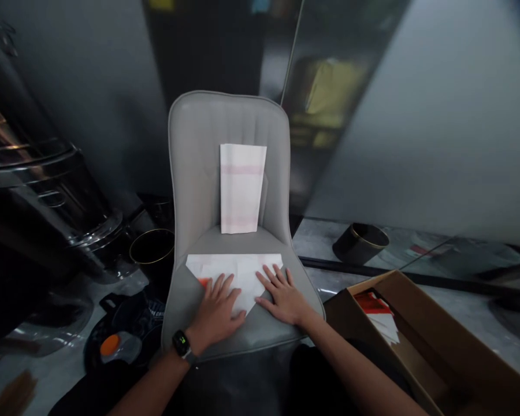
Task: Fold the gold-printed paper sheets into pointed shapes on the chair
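A white paper piece with slanted lower sides lies flat on the seat of a grey chair. Its left slanted edge shows a bit of orange-red. My left hand, with a dark watch on the wrist, rests on the paper's lower left part with fingers spread. On the right side of the paper lies my right hand, its fingers also spread flat. Neither hand grips anything. Behind them, a folded white paper with faint pink bands stands upright against the backrest.
An open cardboard box at the lower right holds red and white papers. Left of the chair are a black bin and an orange-capped container. A glossy panel behind shows reflections.
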{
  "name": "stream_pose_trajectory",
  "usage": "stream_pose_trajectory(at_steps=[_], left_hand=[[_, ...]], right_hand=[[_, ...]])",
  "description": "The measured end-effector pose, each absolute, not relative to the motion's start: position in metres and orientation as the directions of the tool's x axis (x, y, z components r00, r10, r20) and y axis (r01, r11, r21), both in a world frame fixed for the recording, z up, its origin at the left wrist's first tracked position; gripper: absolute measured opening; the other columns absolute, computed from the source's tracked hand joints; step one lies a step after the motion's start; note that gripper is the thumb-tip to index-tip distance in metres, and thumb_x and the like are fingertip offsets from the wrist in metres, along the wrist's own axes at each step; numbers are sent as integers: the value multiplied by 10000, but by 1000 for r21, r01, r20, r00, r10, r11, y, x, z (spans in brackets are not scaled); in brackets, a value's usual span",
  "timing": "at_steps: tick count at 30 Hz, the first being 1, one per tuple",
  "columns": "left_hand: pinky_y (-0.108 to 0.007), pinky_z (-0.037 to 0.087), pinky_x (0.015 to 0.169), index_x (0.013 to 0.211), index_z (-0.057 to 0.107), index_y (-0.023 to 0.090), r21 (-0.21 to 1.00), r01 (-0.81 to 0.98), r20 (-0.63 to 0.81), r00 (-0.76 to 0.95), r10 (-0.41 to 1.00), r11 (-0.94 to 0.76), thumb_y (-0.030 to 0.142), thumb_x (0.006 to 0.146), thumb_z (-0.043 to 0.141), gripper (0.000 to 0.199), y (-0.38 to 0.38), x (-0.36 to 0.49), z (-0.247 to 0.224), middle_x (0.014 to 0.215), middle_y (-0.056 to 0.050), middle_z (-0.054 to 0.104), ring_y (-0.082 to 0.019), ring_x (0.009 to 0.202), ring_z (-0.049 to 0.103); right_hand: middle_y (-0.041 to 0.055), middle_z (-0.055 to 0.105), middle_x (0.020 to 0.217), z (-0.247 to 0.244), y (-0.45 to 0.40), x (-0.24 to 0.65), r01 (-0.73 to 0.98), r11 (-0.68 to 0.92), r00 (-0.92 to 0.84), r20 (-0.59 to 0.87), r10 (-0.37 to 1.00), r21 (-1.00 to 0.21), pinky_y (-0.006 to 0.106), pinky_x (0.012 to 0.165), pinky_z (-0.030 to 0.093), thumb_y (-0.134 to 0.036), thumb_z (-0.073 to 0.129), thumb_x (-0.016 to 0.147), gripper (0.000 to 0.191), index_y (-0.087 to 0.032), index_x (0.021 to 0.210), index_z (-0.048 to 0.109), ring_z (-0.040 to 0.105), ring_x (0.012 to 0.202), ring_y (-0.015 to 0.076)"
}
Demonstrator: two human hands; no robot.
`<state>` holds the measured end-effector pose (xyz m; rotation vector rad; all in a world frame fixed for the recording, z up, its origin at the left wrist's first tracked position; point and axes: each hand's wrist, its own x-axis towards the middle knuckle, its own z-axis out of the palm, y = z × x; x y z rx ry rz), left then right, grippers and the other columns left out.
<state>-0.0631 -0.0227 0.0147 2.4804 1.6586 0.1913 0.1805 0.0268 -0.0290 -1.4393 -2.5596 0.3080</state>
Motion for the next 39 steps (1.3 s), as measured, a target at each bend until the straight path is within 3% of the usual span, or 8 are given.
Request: stream_pose_trajectory(at_steps=[5,12,15,18,22,29,33,39], left_hand=[[-529,406,1055,1223,636,150,191,911,89,354,931,-365,385,949,594,363,-21,-43,18,1363,-163,603,-356,1264,523],[-508,453,973,1334,623,216,184,919,127,329,936,-348,395,946,604,428,-7,-47,25,1275,-140,637,-350,1161,573],[-537,381,1105,1379,607,199,195,951,178,207,962,-241,335,979,550,426,11,-68,19,1467,-165,538,-375,1355,481],[-643,184,1205,1488,514,164,217,974,188,28,982,-69,372,984,544,546,26,-97,5,1630,-198,350,-464,1517,240],[-673,98,1215,1546,430,161,342,939,160,-10,987,-46,446,975,560,651,35,-116,-12,1664,-210,278,-486,1543,136],[-446,273,1238,1554,348,141,678,722,305,-109,946,-136,259,1022,381,546,44,-146,-4,1607,-169,389,-255,1510,336],[-443,371,1166,1361,591,211,659,747,204,-57,977,-94,187,917,530,449,44,-180,5,1403,-96,612,-271,1329,536],[-513,346,1123,1357,619,246,524,849,61,31,998,-59,364,815,749,571,42,-182,13,1343,-92,636,-353,1329,467]], right_hand=[[88,375,1642,-12,54,191,835,333,-329,86,940,-439,602,1229,243,-550,305,1068,606,-262,1598,358,314,1531,287],[104,297,1672,-23,77,187,859,416,-439,-11,898,-297,641,1238,132,-591,343,1046,670,-235,1613,320,201,1564,322],[105,279,1678,-36,73,185,880,405,-420,-10,907,-250,643,1235,142,-578,335,1049,666,-241,1622,294,201,1563,329],[99,268,1683,-42,71,186,890,401,-412,-4,911,-217,632,1241,137,-558,338,1051,652,-248,1623,291,195,1565,319],[108,266,1683,-37,69,183,896,375,-395,-43,918,-238,641,1240,115,-568,362,1039,676,-222,1618,306,189,1566,322],[106,278,1681,-35,65,146,887,356,-371,6,929,-294,676,1226,98,-520,359,1046,626,-224,1598,356,172,1571,330],[98,282,1680,-37,70,141,849,429,-458,-25,888,-307,670,1228,96,-545,373,1037,642,-241,1603,345,182,1568,332],[127,315,1666,-25,83,159,765,554,-562,78,823,-330,653,1236,109,-537,483,992,671,-226,1579,389,239,1552,342]])
